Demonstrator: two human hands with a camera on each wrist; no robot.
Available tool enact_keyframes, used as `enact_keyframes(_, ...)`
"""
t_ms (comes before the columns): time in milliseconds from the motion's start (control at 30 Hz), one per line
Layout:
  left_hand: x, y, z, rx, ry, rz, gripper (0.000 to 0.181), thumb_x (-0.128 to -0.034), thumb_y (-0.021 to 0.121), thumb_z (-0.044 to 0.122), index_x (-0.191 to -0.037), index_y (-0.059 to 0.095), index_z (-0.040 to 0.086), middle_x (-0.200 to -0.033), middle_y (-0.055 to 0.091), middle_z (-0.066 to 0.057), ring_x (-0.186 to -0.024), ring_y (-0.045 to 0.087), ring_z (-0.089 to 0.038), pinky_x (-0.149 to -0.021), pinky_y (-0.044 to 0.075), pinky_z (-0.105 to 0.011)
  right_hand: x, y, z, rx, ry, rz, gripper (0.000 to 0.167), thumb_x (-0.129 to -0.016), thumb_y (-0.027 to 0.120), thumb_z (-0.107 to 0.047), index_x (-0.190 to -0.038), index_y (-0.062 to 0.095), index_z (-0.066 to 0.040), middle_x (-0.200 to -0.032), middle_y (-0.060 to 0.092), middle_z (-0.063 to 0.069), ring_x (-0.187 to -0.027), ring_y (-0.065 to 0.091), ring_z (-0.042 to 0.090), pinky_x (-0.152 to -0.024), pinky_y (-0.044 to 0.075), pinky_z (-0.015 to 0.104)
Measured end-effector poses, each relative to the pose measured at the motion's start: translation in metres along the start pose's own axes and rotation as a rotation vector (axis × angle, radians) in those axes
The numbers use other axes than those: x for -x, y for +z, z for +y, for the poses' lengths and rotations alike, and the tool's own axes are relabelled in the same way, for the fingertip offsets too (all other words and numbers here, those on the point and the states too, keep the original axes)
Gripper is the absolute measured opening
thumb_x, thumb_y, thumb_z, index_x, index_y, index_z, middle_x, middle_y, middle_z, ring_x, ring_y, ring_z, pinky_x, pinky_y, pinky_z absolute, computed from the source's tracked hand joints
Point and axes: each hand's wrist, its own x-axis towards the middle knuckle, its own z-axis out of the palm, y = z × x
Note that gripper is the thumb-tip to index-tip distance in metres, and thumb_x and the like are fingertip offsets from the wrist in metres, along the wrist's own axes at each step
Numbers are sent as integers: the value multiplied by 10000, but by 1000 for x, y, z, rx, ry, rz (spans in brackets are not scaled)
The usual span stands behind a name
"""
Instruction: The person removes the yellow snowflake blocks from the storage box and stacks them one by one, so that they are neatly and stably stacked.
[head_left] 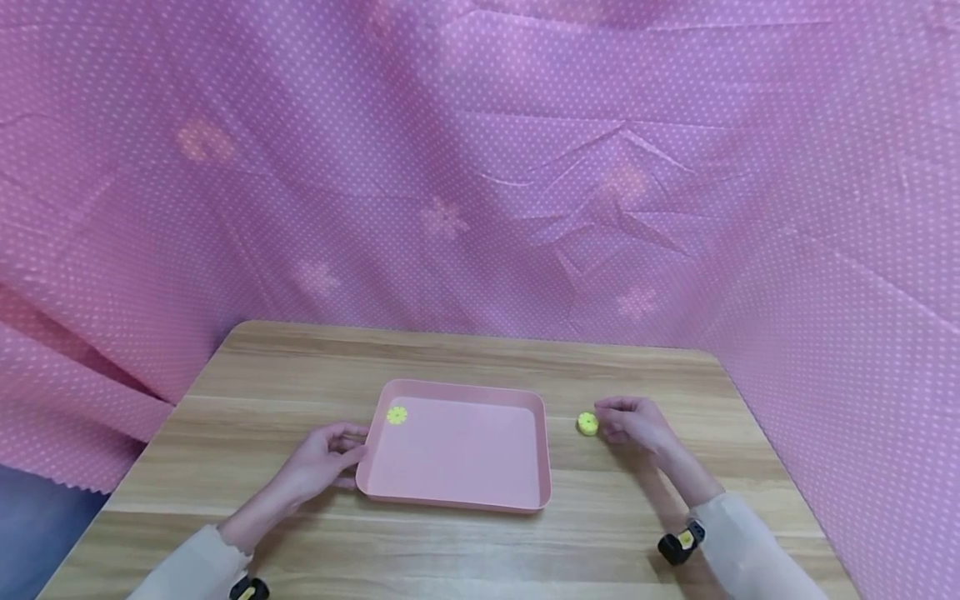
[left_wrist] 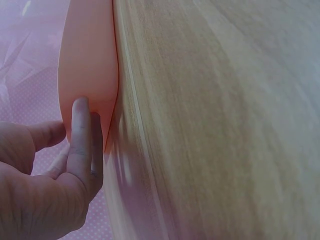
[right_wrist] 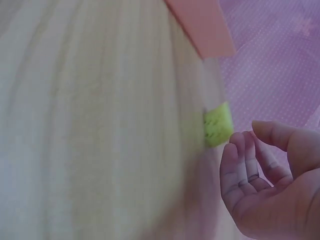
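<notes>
A shallow pink rectangular tray (head_left: 459, 450) lies on the wooden table. My left hand (head_left: 322, 460) is at its left side, its fingers nearly straight against the outer wall (left_wrist: 90, 55) and the thumb by the rim. In the tray's far left corner is a yellow flower-shaped piece (head_left: 397, 415). A second small yellow piece (head_left: 588, 424), thick and round with dark marks on top, sits on the table to the right of the tray. Beside it is my right hand (head_left: 636, 423), with loosely bent fingers close to its edge (right_wrist: 218, 125); whether they touch it I cannot tell.
The wood-grain table (head_left: 480, 550) has rounded far corners. Pink dotted cloth (head_left: 480, 167) hangs behind it and along both sides. Each wrist wears a black strapped device, such as the right one (head_left: 681, 542).
</notes>
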Motion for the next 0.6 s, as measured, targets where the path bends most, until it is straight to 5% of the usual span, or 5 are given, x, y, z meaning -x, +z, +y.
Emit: enact_keyframes(600, -1, -1, 2, -16, -21, 4, 425, -1037, 619, 41, -1430, 528, -92, -1181, 675, -279, -877, 737, -210, -712, 699, -332, -2, 59, -74, 102, -125, -152, 397, -1005, 689, -117, -1316, 633, 125, -1208, 740, 270, -904, 764, 180, -933, 684, 447)
